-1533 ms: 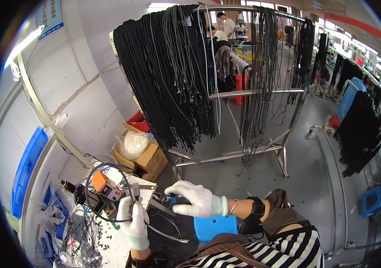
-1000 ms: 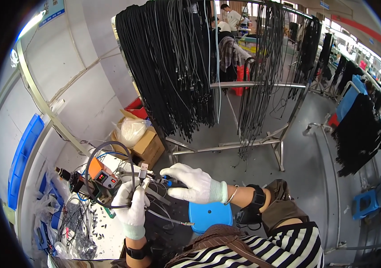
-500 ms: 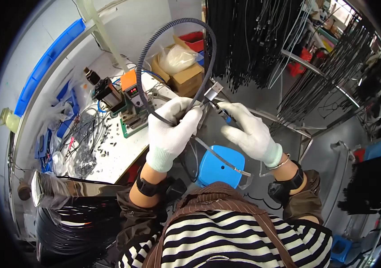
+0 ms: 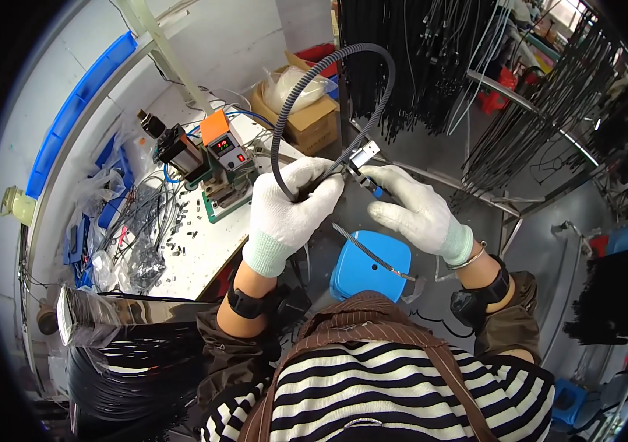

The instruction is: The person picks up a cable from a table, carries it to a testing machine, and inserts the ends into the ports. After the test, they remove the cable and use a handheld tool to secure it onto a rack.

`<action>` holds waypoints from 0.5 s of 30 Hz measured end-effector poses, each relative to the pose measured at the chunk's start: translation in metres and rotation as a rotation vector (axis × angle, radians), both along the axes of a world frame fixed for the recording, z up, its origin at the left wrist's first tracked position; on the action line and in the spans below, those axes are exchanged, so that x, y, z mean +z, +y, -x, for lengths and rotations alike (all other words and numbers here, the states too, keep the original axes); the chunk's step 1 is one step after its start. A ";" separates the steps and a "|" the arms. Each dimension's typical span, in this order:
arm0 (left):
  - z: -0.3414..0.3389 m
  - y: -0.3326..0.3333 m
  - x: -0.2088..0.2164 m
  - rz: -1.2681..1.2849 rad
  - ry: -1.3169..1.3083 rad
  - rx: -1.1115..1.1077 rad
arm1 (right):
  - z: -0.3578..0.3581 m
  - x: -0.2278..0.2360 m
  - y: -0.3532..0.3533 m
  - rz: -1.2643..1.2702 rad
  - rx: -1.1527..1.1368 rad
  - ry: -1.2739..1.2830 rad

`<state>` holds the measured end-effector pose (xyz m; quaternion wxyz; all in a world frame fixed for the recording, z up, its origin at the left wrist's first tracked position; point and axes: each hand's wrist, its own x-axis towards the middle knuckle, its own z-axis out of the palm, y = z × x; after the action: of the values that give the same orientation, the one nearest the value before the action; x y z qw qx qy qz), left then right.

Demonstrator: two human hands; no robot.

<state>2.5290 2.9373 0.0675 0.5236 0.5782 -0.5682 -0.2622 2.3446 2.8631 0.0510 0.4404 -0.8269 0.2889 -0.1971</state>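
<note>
A dark grey ribbed cable (image 4: 284, 110) stands up in a tall loop above my left hand (image 4: 288, 210), which is gloved in white and closed around it. One stretch of the ribbed cable (image 4: 362, 247) hangs below, its thin bare tip over the blue stool. Beyond my left fingertips sits a silver USB plug (image 4: 364, 153); how it joins the cable is partly hidden. My gloved right hand (image 4: 417, 210) holds a slim black-and-blue tool (image 4: 370, 186) beside the plug. The tool's tip reaches toward the plug; I cannot tell whether they touch.
The white bench (image 4: 196, 261) at left carries an orange-and-grey control box (image 4: 223, 147), a small press (image 4: 181, 158), scattered black parts and tangled cables. A cardboard box (image 4: 310, 129) stands behind. Black cables (image 4: 417, 66) hang from a rack. The blue stool (image 4: 358, 272) is below my hands.
The cable loop has swung to the right and tilted. The silver plug has turned, and its open end now shows. Both hands have shifted slightly right, keeping their holds.
</note>
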 end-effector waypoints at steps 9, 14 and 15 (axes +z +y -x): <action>-0.002 -0.002 0.000 -0.032 0.009 -0.020 | 0.000 -0.011 -0.006 0.120 0.017 -0.062; -0.003 -0.004 -0.002 -0.023 -0.015 -0.021 | -0.002 -0.008 -0.004 0.148 -0.038 -0.006; -0.002 -0.003 -0.003 -0.030 -0.027 -0.004 | -0.001 -0.011 -0.004 0.205 -0.052 -0.015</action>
<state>2.5312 2.9342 0.0649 0.5065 0.5885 -0.5723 -0.2639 2.3454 2.8594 0.0399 0.3504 -0.8584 0.2852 -0.2430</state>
